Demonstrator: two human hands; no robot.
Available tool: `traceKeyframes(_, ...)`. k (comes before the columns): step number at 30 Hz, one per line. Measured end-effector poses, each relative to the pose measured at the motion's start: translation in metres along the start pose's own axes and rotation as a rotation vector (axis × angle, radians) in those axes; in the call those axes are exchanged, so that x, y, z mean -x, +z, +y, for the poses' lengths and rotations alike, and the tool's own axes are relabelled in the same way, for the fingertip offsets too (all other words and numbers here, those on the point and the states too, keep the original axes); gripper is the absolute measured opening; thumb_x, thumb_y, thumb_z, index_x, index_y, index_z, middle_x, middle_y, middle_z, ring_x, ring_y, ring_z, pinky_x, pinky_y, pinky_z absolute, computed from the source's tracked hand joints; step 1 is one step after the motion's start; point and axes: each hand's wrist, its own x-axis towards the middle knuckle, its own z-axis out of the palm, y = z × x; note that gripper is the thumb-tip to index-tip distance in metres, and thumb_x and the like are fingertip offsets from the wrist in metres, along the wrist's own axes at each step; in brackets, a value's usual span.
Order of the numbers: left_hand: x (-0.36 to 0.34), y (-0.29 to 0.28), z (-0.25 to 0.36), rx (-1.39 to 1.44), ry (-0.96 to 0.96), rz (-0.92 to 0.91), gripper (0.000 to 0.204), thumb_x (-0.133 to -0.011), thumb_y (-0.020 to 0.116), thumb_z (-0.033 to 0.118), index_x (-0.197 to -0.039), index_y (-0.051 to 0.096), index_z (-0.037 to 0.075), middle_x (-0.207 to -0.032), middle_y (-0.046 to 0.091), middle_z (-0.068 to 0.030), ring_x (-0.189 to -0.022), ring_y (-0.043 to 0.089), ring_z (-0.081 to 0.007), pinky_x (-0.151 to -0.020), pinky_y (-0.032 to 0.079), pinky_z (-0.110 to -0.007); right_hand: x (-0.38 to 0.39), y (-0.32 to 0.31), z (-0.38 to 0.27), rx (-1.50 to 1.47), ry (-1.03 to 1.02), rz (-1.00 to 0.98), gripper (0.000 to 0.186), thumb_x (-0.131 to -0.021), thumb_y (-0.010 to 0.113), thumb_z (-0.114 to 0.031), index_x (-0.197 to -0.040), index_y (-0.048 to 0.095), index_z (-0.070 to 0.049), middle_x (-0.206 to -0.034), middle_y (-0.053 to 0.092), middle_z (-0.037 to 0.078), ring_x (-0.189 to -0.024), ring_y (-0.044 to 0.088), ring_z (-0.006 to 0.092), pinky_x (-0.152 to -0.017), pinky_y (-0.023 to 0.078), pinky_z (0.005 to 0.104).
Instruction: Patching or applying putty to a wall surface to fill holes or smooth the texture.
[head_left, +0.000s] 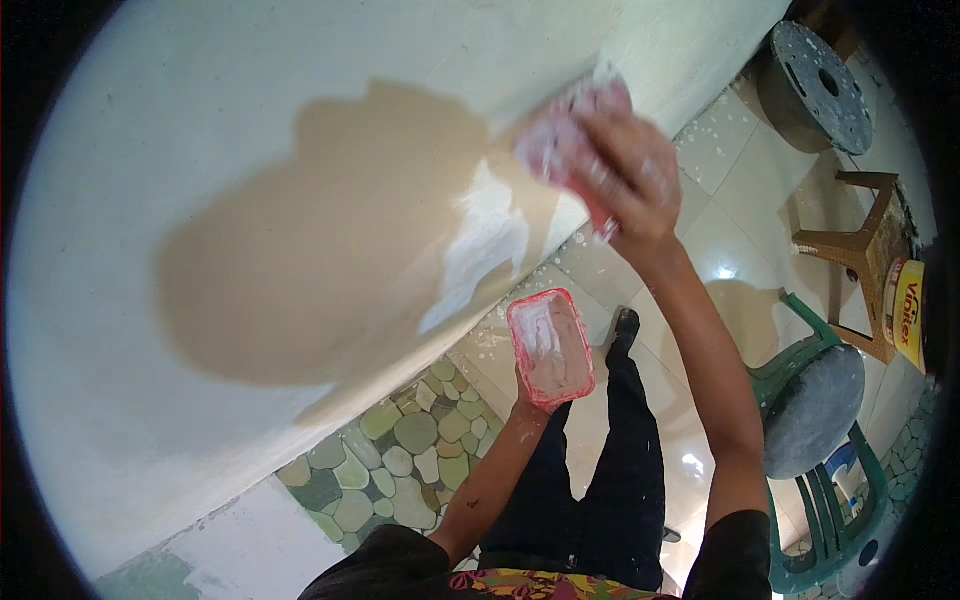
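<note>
My right hand (640, 175) is raised to the pale wall (230, 60), its fingers closed round a pink-red spreader (550, 150) smeared with white paste. Motion blurs the spreader, so its exact shape is hard to make out. Lower down, my left hand (530, 398) supports a small rectangular red tub (590, 370) from beneath, and most of its fingers are hidden by it. White paste (543, 335) coats the tub's inside. A bright white patch (485, 225) shows on the wall below the spreader, beside the large shadow of my arm and head.
Paste-spattered tiles (730, 140) and a green pebble-patterned strip (400, 450) run along the wall's foot. To the right stand a grey-topped round container (820, 85), a brown stool (870, 235), a yellow bucket (908, 310) and a green plastic chair (800, 320) bearing a round grey lid-like disc (815, 410).
</note>
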Motion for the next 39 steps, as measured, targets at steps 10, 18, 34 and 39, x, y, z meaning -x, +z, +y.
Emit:
traceKeyframes(10, 0.016, 0.000, 0.008, 0.156, 0.038, -0.067, 0.072, -0.102, 0.043, 0.059, -0.159, 0.036, 0.015, -0.156, 0.046, -0.0160, -0.134, 0.051, -0.0413, -0.109, 0.041, -0.064, 0.003, 0.021, -0.106, -0.257, 0.404, -0.227, 0.051, -0.077, 0.080, -0.009, -0.128, 0.072, -0.014, -0.133, 0.070, 0.008, -0.127, 0.063, 0.0323, -0.108, 0.049, 0.0466)
traceKeyframes(18, 0.046, 0.012, 0.033, 0.010, -0.054, -0.109, 0.076, -0.100, 0.045, 0.059, -0.159, 0.036, 0.012, -0.158, 0.046, -0.0145, -0.134, 0.053, -0.0363, -0.115, 0.039, -0.056, -0.077, -0.038, -0.048, -0.292, 0.661, 0.228, 0.030, -0.098, 0.056, 0.006, -0.122, 0.073, 0.003, -0.116, 0.076, 0.013, -0.110, 0.070, 0.0186, -0.101, 0.052, 0.0331)
traceKeyframes(34, 0.055, 0.037, 0.049, 0.277, -0.104, 0.029, 0.059, -0.102, 0.054, 0.038, -0.153, 0.045, 0.011, -0.154, 0.051, -0.0092, -0.137, 0.052, -0.0305, -0.119, 0.036, -0.048, -0.105, -0.034, -0.099, -0.225, 0.433, -0.233, 0.050, -0.082, 0.077, 0.001, -0.128, 0.075, -0.018, -0.130, 0.070, 0.010, -0.117, 0.069, 0.0280, -0.098, 0.055, 0.0354)
traceKeyframes(39, 0.059, 0.038, 0.055, 0.369, -0.160, 0.031, 0.054, -0.100, 0.061, 0.026, -0.149, 0.051, 0.007, -0.150, 0.056, -0.0088, -0.135, 0.054, -0.0263, -0.118, 0.041, -0.041, -0.131, -0.042, -0.080, -0.134, 0.210, -0.122, 0.043, -0.081, 0.079, -0.007, -0.123, 0.076, -0.016, -0.129, 0.070, 0.012, -0.117, 0.069, 0.0300, -0.099, 0.056, 0.0378)
